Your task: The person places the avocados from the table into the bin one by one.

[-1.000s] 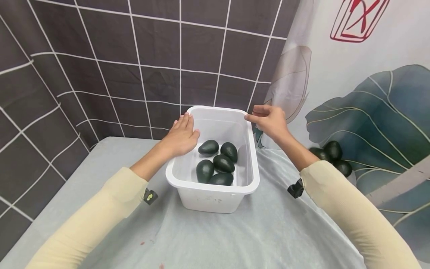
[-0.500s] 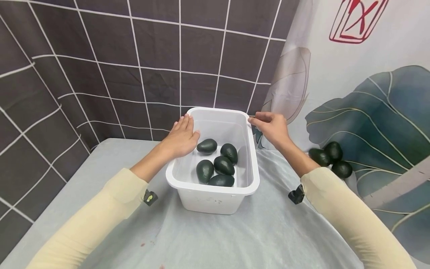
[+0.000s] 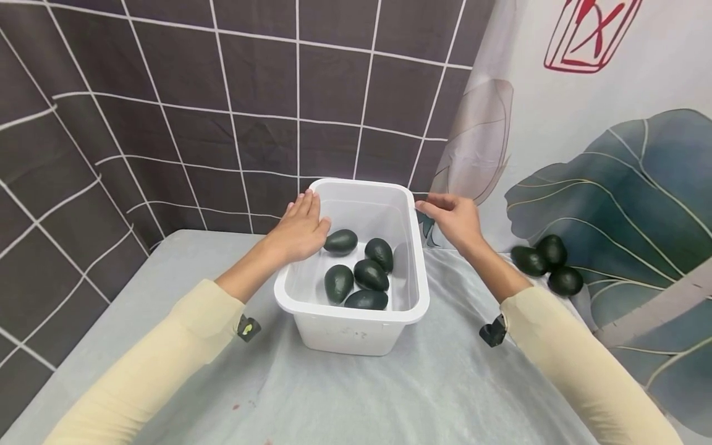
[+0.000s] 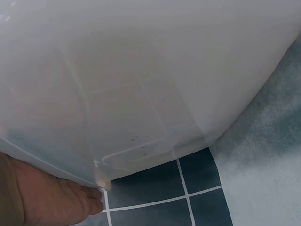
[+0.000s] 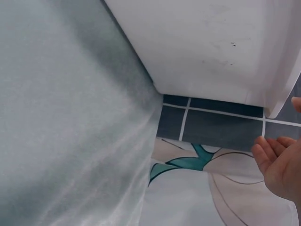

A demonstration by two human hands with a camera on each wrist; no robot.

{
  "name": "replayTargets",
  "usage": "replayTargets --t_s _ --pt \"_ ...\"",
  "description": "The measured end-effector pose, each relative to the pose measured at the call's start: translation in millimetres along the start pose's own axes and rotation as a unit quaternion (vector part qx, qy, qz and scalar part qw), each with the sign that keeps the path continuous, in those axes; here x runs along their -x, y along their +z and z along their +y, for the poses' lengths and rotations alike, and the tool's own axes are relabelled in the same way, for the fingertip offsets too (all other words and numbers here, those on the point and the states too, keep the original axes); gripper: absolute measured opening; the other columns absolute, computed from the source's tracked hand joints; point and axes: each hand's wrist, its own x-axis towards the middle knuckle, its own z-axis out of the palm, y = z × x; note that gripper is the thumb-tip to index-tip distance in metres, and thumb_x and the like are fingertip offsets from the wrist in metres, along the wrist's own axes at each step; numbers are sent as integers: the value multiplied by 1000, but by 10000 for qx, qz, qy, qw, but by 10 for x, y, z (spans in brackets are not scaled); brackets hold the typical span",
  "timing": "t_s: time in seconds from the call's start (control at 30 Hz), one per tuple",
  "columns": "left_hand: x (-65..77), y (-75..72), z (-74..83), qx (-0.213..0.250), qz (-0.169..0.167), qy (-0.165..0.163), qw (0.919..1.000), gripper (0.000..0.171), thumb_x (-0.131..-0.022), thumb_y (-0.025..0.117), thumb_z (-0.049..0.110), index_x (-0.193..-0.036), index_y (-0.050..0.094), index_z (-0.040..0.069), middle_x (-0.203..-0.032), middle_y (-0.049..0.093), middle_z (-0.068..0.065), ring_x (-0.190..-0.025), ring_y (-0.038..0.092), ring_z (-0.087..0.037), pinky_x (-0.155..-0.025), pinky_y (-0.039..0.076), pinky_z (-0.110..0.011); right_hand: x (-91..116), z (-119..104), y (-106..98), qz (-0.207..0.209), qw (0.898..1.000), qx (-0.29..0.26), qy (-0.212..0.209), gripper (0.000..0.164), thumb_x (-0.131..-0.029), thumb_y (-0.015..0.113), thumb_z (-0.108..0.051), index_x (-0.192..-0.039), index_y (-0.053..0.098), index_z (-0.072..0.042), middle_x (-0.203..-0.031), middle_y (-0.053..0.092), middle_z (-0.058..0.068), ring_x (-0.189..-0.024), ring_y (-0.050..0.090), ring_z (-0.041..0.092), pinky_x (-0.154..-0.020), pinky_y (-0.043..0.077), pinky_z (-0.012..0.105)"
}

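A white plastic tub (image 3: 350, 334) stands upright on the cloth-covered table, with several dark green avocados (image 3: 371, 274) lying loose on its floor. My left hand (image 3: 297, 230) rests along the tub's left rim, fingers straight and pointing away from me. From the left wrist camera, that hand (image 4: 51, 197) shows at the lower left beside the tub's outer wall (image 4: 131, 94). At the far right corner of the rim is my right hand (image 3: 456, 219), its fingers loosely bent around nothing. The right wrist view has this hand (image 5: 282, 165) a little apart from the tub (image 5: 225, 52).
Three more avocados (image 3: 550, 262) lie together at the table's right edge. A grey-blue cloth (image 3: 445, 383) covers the table. Behind the tub hangs a dark sheet with a white grid (image 3: 334, 80), and to the right a leaf-patterned curtain (image 3: 617, 185).
My right hand has moved slightly right and toward me, off the tub's far right corner. The upper-left avocado has shifted a little left. My left hand has stayed on the rim.
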Motion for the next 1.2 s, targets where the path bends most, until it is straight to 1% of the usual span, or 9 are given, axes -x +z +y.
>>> replayTargets --t_s 0.17,0.37,0.6,0.83,0.97,1.2 --pt "6 3 9 -10 -8 2 10000 78 -119 23 39 -176 3 -10 -188 -8 -29 -178 -5 -45 -147 0 -56 34 90 7 74 10000 -3 58 67 -100 83 -52 -148 75 -7 -147 78 15 -145 69 33 -124 53 52" --pt "14 17 15 -38 -11 -22 10000 79 -119 23 39 -176 3 -11 -188 -7 -29 -178 -6 -46 -147 -1 -56 82 192 9 87 9999 -10 84 69 -101 82 -50 -151 72 -3 -150 75 18 -145 69 36 -123 54 53" --pt "21 16 26 -73 -7 1 10000 79 -119 24 39 -176 3 -11 -188 -7 -30 -178 -5 -47 -147 0 -57 131 264 -7 159 9996 67 224 69 -101 81 -51 -151 72 -4 -151 74 18 -146 68 36 -124 54 53" --pt "21 18 2 -75 -11 -61 10000 79 -119 23 39 -176 1 -11 -188 -8 -29 -178 -7 -46 -147 -1 -56 176 352 -49 240 9994 31 245 66 -101 83 -49 -148 74 -3 -147 77 18 -141 71 35 -120 55 51" --pt "28 26 -8 -76 -24 -47 10000 79 -119 22 39 -176 1 -11 -187 -9 -30 -178 -7 -46 -146 -2 -56 211 409 -74 207 9992 30 332 66 -101 82 -46 -150 72 -4 -148 76 18 -143 70 36 -121 55 52" --pt "18 23 14 -72 -7 6 10000 79 -119 22 39 -176 1 -11 -188 -8 -29 -178 -7 -46 -146 -1 -57 249 467 -146 258 9987 -44 445 69 -100 84 -49 -152 71 -6 -150 76 15 -144 70 35 -124 54 52"
